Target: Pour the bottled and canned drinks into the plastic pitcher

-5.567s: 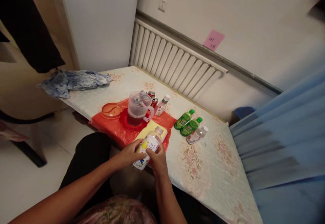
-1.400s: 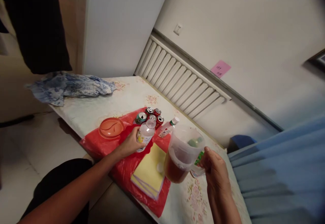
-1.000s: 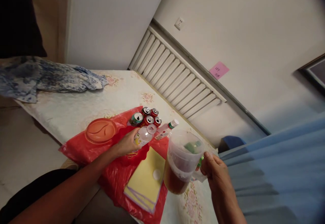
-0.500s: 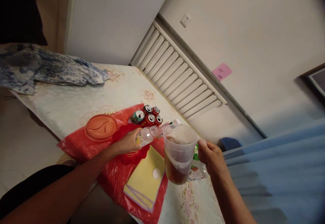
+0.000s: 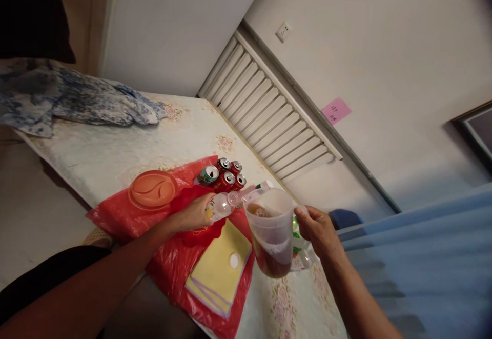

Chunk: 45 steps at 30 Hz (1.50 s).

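Starting at the left: blue-and-white cloth (image 5: 88, 98), bunched on the floral tabletop (image 5: 92, 162). Next, round orange lid (image 5: 151, 189), lying on a red plastic sheet (image 5: 123, 226). Left hand (image 5: 196, 213) reaches in over a scalloped red dish (image 5: 209, 235), fingers closed round the body of an uncapped bottle (image 5: 220, 207). Bottle leans well over, long axis running from the palm to the right and slightly up the view; mouth faces the pitcher. Just beyond it, a cluster of drink cans (image 5: 228, 178), upright, and a white-capped bottle (image 5: 257, 191), partly hidden.

Nearer the person: folded yellow cloth (image 5: 219, 264) on the sheet, a small white cap (image 5: 234, 260) resting on it.

Right of the bottle, the clear pitcher (image 5: 271, 244), part full of brown liquid. Tipped leftward, its long axis nearer upright than the bottle's; liquid sits high against the left inner wall. Key relation: pitcher's left rim just beside the bottle mouth; whether they touch, or liquid crosses, cannot be told.

Right hand (image 5: 315, 226) gripping the pitcher's handle, on the side away from the bottle. Left hand nearer the mouth. Behind the pitcher, green-labelled bottles (image 5: 296, 244), mostly hidden. Far right, blue curtain (image 5: 415, 257).
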Each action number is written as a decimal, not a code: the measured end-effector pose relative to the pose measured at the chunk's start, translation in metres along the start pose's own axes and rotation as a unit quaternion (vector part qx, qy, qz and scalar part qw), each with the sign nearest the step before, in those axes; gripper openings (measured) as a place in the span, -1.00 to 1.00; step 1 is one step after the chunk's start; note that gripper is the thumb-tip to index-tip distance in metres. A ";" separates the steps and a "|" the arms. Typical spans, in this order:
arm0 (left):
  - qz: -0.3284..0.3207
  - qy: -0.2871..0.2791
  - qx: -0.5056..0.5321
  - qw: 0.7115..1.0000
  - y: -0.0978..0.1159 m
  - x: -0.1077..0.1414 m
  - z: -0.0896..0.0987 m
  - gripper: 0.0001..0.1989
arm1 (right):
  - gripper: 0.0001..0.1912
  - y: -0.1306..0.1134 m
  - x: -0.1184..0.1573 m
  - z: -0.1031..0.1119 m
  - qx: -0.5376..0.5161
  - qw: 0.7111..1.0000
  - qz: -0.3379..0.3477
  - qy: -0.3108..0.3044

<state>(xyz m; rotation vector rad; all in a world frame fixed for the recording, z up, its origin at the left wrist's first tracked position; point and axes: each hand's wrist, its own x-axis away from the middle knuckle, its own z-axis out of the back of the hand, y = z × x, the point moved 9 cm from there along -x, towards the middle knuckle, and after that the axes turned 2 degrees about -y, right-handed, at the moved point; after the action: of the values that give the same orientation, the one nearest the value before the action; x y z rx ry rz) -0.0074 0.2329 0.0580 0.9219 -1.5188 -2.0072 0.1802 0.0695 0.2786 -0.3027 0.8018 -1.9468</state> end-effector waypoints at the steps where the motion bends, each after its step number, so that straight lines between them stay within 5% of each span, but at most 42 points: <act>1: -0.001 0.001 -0.001 1.000 0.000 0.000 0.000 -0.49 | -0.47 -0.001 -0.001 -0.001 0.005 1.000 0.002 -0.004; 45: -0.004 -0.005 0.013 1.000 0.002 0.003 0.002 -0.52 | -0.45 -0.013 -0.017 -0.008 0.089 0.995 0.018 -0.040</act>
<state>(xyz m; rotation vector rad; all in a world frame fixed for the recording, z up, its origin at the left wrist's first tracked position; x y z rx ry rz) -0.0113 0.2311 0.0598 0.9305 -1.5529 -2.0047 0.1753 0.0914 0.2827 -0.2566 0.5732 -1.9447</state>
